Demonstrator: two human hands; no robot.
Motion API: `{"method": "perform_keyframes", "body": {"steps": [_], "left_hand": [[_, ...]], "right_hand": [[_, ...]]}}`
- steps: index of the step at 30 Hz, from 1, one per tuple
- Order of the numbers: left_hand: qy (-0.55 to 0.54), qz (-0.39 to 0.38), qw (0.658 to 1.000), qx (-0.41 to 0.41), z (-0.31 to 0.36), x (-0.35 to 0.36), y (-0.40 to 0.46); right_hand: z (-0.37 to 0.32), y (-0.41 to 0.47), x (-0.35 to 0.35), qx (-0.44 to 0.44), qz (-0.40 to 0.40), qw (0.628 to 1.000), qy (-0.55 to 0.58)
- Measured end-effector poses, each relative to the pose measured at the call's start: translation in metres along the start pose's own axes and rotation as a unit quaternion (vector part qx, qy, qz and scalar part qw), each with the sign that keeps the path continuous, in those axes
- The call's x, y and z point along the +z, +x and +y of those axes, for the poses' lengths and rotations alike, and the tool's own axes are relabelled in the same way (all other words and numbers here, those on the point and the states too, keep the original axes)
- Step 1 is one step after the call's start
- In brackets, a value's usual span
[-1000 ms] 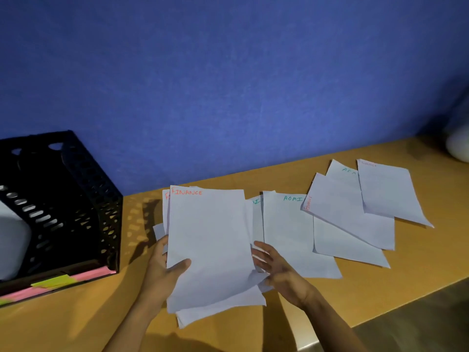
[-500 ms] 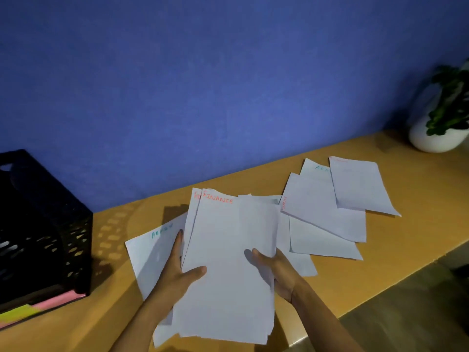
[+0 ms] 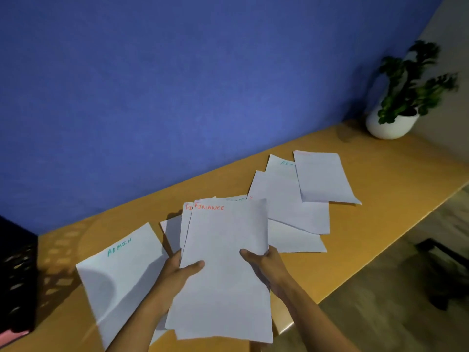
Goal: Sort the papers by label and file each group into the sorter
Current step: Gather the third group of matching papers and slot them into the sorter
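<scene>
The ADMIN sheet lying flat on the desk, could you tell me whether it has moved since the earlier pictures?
Yes. The ADMIN sheet moved left toward the black sorter.

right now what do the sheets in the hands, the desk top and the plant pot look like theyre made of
FINANCE sheets: thin matte white paper, bending slightly in the grip, marker lettering on top.
Desk top: smooth orange-tan surface with soft sheen, likely laminate or finished wood; no grain is clear.
Plant pot: smooth, rounded and white, probably glazed ceramic, possibly plastic.

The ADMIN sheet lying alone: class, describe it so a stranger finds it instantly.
Start at the black sorter on the desk's left edge. Just right of it lies one white sheet, beside the left hand. Only it shows ADMIN in full, in green; the held stack says FINANCE.
</scene>
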State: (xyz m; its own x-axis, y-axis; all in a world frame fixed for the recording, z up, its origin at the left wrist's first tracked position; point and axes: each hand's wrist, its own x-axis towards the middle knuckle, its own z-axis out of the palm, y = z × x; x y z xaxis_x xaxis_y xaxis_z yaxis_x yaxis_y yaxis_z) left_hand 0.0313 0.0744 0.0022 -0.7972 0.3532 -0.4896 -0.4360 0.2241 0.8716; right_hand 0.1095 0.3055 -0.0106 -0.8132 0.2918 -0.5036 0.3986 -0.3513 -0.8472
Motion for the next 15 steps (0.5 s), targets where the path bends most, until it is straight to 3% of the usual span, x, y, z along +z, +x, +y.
{"method": "perform_keyframes", "body": {"steps": [5, 10, 15], "left_hand": [[0.048, -0.01, 0.999, 0.007, 0.0, 0.034, 0.015], [0.049, 0.055, 0.997, 0.028, 0.004, 0.048, 0.023], [0.028, 0.108, 0.993, 0.04, 0.007, 0.06, 0.03]], "right_hand": [[-0.012, 0.017, -0.028, -0.026, 0.018, 0.999, -0.03], [-0.018, 0.046, -0.082, -0.071, 0.179, 0.976, -0.1], [-0.016, 0.08, -0.166, -0.075, 0.396, 0.876, -0.265]]}}
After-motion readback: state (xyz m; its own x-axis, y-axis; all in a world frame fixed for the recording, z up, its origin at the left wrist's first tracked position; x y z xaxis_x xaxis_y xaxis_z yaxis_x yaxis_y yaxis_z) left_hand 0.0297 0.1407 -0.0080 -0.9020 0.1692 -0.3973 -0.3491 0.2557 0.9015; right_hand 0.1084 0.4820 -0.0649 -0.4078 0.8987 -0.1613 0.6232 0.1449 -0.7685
